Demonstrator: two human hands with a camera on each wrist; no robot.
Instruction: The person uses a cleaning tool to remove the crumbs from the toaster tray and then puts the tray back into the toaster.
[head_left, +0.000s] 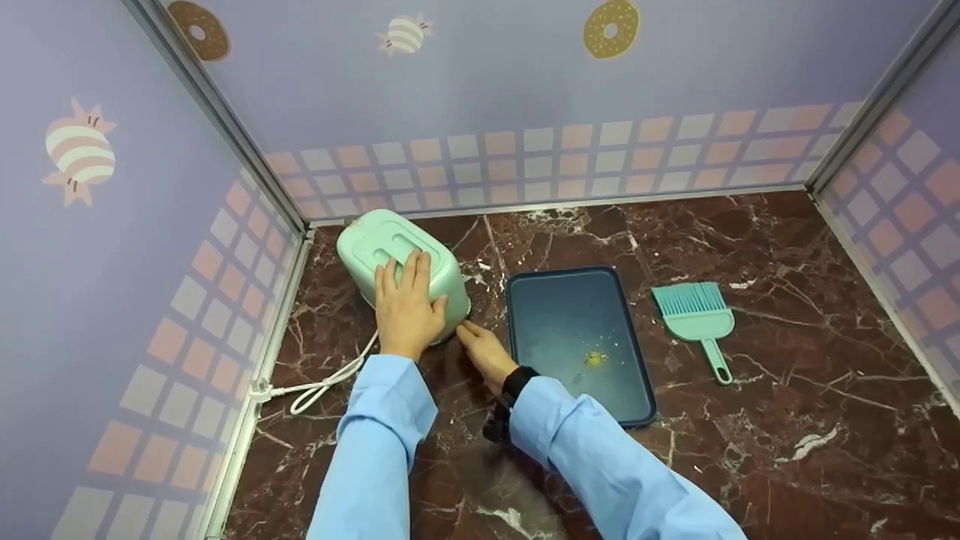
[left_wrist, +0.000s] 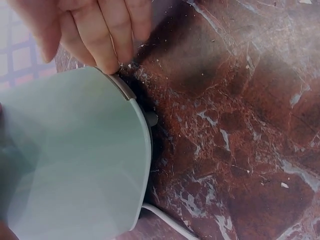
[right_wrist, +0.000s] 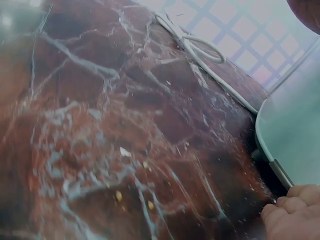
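Observation:
A mint-green toaster (head_left: 450, 281) stands at the left near the wall, a white cord running from it. Spread over its top, my left hand (head_left: 409, 311) rests with nearly straight fingers. My right hand (head_left: 487, 356) reaches low to the near right end of the toaster. In the left wrist view its fingers (left_wrist: 107, 45) are extended, one fingertip right at a metal strip (left_wrist: 122, 87) on the toaster's bottom edge. The right wrist view shows the same strip (right_wrist: 281, 175) beside the right hand's fingers (right_wrist: 295, 210).
Right of the toaster lies a dark blue tray (head_left: 559, 315) with a small heap of yellowish crumbs (head_left: 595, 358). Farther right is a mint-green hand brush (head_left: 697, 322). The white cord (head_left: 322, 386) loops toward the left wall. Crumbs dot the marbled tabletop (head_left: 810, 360).

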